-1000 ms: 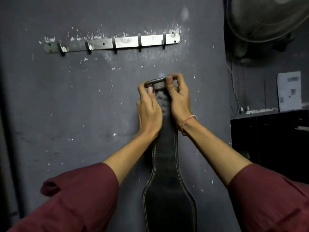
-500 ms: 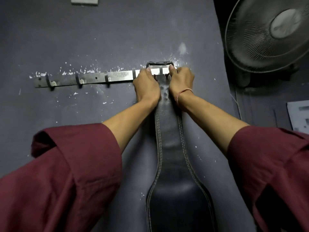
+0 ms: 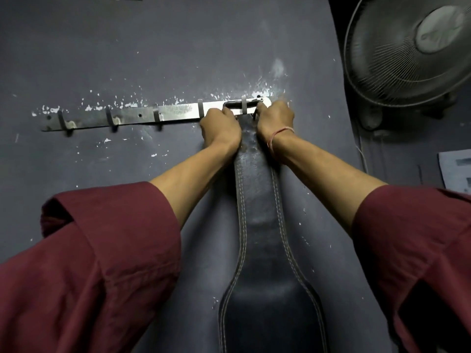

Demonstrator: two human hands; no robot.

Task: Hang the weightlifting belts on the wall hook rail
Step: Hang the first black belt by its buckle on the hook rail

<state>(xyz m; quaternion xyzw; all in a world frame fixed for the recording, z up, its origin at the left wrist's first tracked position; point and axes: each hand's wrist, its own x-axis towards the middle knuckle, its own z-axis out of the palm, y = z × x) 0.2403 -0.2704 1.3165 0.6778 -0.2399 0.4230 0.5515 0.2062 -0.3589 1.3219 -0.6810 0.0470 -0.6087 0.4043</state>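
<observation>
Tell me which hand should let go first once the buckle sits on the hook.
Left, probably. The left hand grips the belt below the buckle; the right hand pinches the buckle's end beside the rightmost hook, steadying it.

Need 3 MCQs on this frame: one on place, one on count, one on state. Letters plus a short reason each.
1. Where on the hook rail is the belt buckle?
A. Leftmost hook
B. Middle hook
C. Rightmost hook

2. How many hooks does the rail show?
A. Three
B. Five
C. Seven

3. What are the hands doing?
A. Both grip the belt just under the buckle
B. Only the left hand touches it
C. Both hang clear of it

Key:
1 C: the buckle's loop sits across the rightmost hook, near the rail's end.
2 B: five hooks can be counted along the rail.
3 A: the left hand and the right hand close on the strap's top from either side.
</observation>
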